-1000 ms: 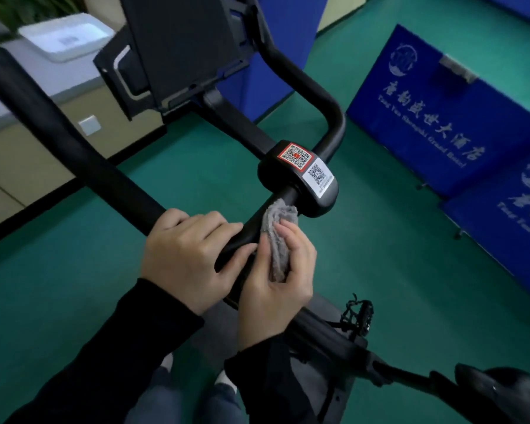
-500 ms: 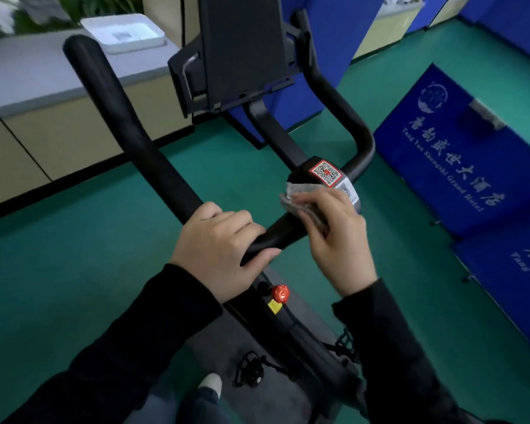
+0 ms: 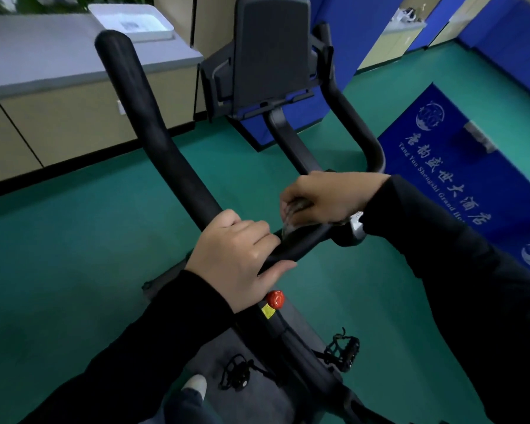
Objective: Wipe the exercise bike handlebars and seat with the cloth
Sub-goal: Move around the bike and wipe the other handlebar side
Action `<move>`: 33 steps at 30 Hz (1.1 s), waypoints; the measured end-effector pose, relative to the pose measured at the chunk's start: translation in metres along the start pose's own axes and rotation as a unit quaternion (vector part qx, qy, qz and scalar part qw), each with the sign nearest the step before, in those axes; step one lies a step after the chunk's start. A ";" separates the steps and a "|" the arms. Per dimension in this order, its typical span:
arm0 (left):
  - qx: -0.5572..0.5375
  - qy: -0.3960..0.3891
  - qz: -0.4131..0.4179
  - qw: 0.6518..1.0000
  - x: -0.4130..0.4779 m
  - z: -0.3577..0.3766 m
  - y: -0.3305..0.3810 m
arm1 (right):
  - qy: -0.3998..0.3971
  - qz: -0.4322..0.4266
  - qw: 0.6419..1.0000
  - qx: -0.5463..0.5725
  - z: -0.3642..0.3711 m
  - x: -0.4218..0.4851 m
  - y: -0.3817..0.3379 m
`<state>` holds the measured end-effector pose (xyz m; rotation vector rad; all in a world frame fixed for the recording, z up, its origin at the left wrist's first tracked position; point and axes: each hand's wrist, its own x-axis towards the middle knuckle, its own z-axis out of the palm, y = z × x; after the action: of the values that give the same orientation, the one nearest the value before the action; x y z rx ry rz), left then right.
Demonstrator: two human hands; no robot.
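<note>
The person's left hand [image 3: 236, 258] curled round the black handlebar [image 3: 153, 133] at its bend, with the thumb beneath the bar. Just beside it, the right hand [image 3: 328, 195] pinched a grey cloth [image 3: 291, 218], which was blurred, down onto the bar's cross section. A red knob [image 3: 275, 298] sat on the frame below the left hand, and a console [image 3: 273, 50] stood ahead.
</note>
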<state>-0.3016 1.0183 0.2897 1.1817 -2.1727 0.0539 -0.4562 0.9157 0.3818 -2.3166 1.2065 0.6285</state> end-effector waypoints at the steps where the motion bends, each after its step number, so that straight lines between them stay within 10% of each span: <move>1: 0.001 0.000 0.000 1.000 0.000 0.000 0.000 | 0.018 0.004 0.999 -0.044 0.002 -0.001 0.001; 7: -0.002 -0.003 -0.006 1.000 -0.001 0.002 0.000 | 0.328 -0.034 0.944 0.030 0.059 -0.035 0.011; 15: 0.028 0.024 0.007 0.999 -0.002 0.007 0.000 | 0.738 0.172 0.546 0.357 0.179 -0.005 -0.062; 18: 0.037 0.034 0.026 0.998 -0.002 0.008 -0.001 | 0.731 0.237 0.386 0.510 0.179 0.009 -0.083; 24: 0.047 0.046 0.038 0.997 -0.003 0.009 -0.003 | 0.601 0.170 0.225 0.748 0.176 0.017 -0.082; 33: 0.047 0.048 0.043 0.997 -0.002 0.009 -0.003 | 0.486 0.072 0.229 0.840 0.169 0.005 -0.065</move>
<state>-0.3034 1.0148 0.2808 1.1142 -2.1553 0.2475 -0.4304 1.0439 0.2560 -0.1964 1.1045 -1.6904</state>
